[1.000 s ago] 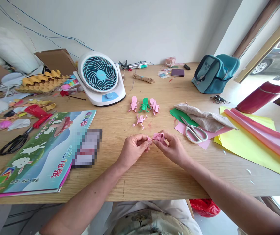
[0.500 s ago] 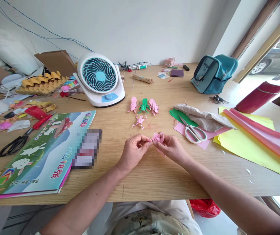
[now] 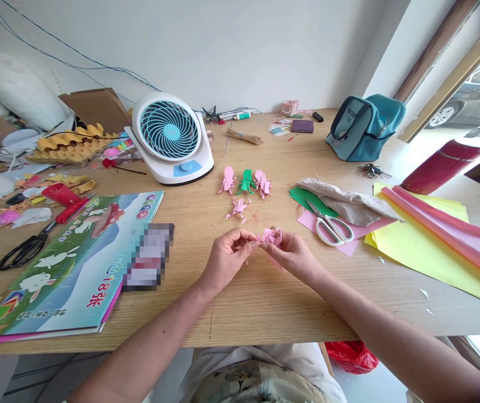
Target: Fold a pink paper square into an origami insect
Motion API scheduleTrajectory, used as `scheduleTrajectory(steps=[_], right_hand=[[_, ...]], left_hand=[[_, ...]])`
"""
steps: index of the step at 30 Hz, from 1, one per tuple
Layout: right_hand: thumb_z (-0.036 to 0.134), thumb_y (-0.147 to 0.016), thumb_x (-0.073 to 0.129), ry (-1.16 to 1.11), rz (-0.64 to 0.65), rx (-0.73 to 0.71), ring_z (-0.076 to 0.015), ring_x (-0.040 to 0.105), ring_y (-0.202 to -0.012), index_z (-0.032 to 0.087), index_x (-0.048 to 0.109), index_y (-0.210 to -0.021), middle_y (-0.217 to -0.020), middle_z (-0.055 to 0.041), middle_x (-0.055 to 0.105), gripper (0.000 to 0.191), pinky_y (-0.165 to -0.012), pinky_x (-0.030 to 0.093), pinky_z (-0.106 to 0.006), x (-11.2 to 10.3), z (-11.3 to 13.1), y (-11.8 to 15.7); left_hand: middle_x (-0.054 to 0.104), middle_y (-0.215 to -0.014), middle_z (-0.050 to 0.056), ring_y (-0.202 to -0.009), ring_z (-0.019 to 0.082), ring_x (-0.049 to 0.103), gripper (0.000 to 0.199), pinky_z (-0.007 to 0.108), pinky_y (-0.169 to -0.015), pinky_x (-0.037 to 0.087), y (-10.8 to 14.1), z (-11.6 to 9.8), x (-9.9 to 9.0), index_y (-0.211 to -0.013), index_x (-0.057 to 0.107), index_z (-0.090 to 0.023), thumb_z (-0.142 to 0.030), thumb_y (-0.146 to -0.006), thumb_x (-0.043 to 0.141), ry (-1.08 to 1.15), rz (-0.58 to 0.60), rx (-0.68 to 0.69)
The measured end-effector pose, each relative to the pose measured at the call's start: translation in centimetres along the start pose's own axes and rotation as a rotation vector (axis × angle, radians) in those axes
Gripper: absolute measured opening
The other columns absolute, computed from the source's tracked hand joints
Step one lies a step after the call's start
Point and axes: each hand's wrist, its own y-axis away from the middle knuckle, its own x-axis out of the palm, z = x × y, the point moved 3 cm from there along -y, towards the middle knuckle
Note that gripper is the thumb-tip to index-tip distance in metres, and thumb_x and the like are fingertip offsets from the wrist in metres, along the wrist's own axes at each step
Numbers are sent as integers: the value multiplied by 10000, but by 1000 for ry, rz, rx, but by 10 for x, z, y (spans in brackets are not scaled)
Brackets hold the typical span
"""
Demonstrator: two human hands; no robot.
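Note:
Between my two hands is a folded pink paper piece (image 3: 272, 237), held just above the wooden table (image 3: 240, 302). My left hand (image 3: 228, 254) pinches a thin tip at its left end. Thumb and fingers of my right hand (image 3: 291, 252) are closed on its body. Just beyond my hands lies a small pink folded figure (image 3: 239, 207) with thin limbs. Behind it stand a green folded figure (image 3: 246, 182) and two pink ones, one on the left (image 3: 228, 180) and one on the right (image 3: 262, 183).
White scissors (image 3: 333, 229) lie on pink and green paper beside a grey cloth (image 3: 349, 198). Yellow sheets (image 3: 424, 252) and a red bottle (image 3: 445, 165) are at right. A fan (image 3: 173, 137), a paper pad (image 3: 76, 257) and black-handled scissors (image 3: 24, 252) are at left.
The fingers of my left hand have shifted slightly at the pink paper's tip. The whole view has moved a little; the figures on the table stay in place.

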Motion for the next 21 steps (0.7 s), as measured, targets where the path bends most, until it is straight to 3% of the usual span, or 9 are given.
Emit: scheduleTrajectory(steps=[6,11,21], right_hand=[[635,-789,665,-108,20,49,-92,359,-521,197,487,-668,-572,38,459,489,-486,261,-248,3,-3,0],[656,-773,662,-45,-31,48,-81,285,-491,210,419,-611,-521,58,364,533,-455,207,-247,3,-2,0],[676,-748,649,-4,-69,103,-76,280,-509,209,402,-623,-552,59,353,543,-472,195,-249,5,-2,1]], left_hand=[[554,-654,-34,-498,57,448,326,159,-435,401,-4,4,1,-790,618,-153,-465,-817,711,64,34,-49],[563,-673,-25,-512,70,465,329,169,-429,431,-4,5,2,-835,633,-156,-474,-812,711,74,30,-74],[595,-752,-10,-619,82,524,84,164,-512,500,-5,0,-1,-847,644,-164,-248,-851,649,-25,29,66]])
